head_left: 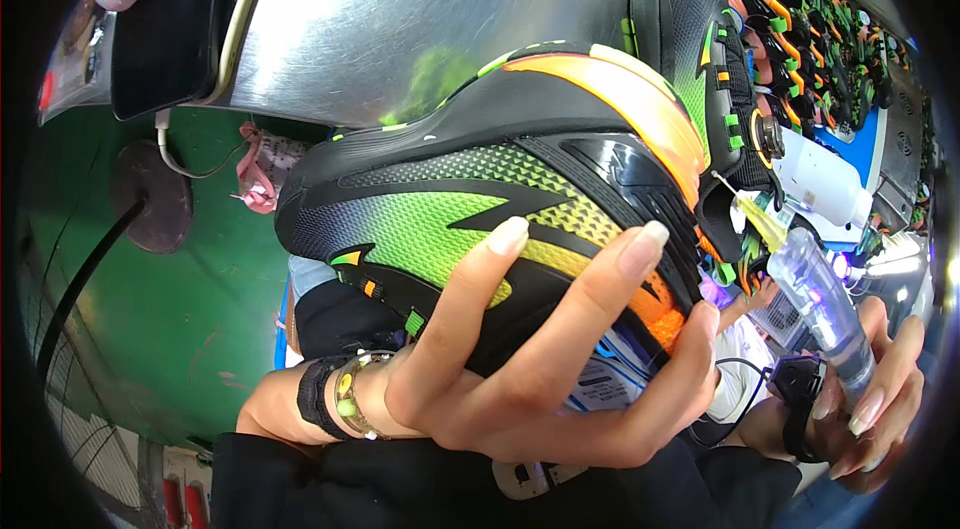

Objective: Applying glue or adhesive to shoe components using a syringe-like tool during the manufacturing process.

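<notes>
My left hand (560,359) is wrapped around a black, green and orange sneaker (420,204). It lies on its side in the middle of the view, toe to the left and sole toward the far side. My fingers spread over its upper, and the palm side is hidden. At the right, my right hand (880,404) grips a clear squeeze bottle (815,284) with a yellow nozzle (760,221) and a thin needle tip. The tip points up and left, near the heel of the sneaker but apart from it.
A shiny metal worktop (350,9) lies beyond the sneaker. A second sneaker (685,39) rests at its right edge, with many more shoes (810,19) behind. A white bottle (825,179) stands at the right. A dark phone-like slab (165,29) and cable are far left.
</notes>
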{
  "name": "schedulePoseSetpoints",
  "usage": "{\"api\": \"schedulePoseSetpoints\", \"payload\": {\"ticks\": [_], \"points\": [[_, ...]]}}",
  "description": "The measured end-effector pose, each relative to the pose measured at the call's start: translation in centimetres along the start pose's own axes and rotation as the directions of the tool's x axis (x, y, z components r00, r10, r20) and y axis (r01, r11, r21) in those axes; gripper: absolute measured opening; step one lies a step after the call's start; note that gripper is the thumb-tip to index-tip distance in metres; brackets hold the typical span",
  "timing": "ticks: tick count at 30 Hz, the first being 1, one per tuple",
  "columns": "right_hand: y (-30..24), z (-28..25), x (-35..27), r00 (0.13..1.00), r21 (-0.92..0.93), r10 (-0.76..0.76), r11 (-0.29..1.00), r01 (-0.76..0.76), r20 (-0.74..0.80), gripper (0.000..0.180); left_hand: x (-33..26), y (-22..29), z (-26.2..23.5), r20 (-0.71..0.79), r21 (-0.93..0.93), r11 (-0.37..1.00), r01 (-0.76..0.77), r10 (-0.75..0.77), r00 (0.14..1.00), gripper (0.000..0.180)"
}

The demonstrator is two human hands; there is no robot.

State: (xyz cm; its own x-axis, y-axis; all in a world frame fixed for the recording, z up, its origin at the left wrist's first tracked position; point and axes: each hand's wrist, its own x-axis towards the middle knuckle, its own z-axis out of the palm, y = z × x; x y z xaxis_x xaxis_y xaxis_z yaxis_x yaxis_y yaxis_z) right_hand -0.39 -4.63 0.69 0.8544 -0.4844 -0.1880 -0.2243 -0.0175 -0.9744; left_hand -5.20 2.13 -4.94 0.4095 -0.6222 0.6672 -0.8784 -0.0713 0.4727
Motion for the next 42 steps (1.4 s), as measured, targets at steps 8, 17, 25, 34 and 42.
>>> {"api": "schedulePoseSetpoints", "payload": {"ticks": [8,17,25,34,42], "points": [[1.2,0.8,0.4,0.989,-0.252,0.093,0.966,-0.060,0.119,0.026,-2.3,-3.5,0.1,-0.091,-0.006,1.000,-0.007,0.006,0.996,0.018],[-4.7,-7.7,-5.0,0.957,-0.369,0.116,0.929,-0.010,0.266,0.014,-2.0,-3.7,0.1,-0.118,0.074,0.997,-0.016,0.024,0.993,0.021],[-8.9,-12.4,-8.3,0.940,-0.466,0.159,0.885,0.000,0.302,0.013,-2.5,-3.6,0.7,-0.151,0.112,0.993,-0.023,0.040,0.988,0.021],[-10.3,-12.5,-9.0,0.929,-0.595,0.210,0.803,0.013,0.304,0.021,-2.8,-4.4,1.0,-0.225,0.098,0.995,-0.035,0.057,0.973,0.020],[-10.7,-12.6,-9.5,0.920,-0.690,0.249,0.723,0.031,0.302,0.030,-1.5,-0.6,1.3,-0.254,-0.113,0.934,0.338,-0.356,0.899,0.018]]}}
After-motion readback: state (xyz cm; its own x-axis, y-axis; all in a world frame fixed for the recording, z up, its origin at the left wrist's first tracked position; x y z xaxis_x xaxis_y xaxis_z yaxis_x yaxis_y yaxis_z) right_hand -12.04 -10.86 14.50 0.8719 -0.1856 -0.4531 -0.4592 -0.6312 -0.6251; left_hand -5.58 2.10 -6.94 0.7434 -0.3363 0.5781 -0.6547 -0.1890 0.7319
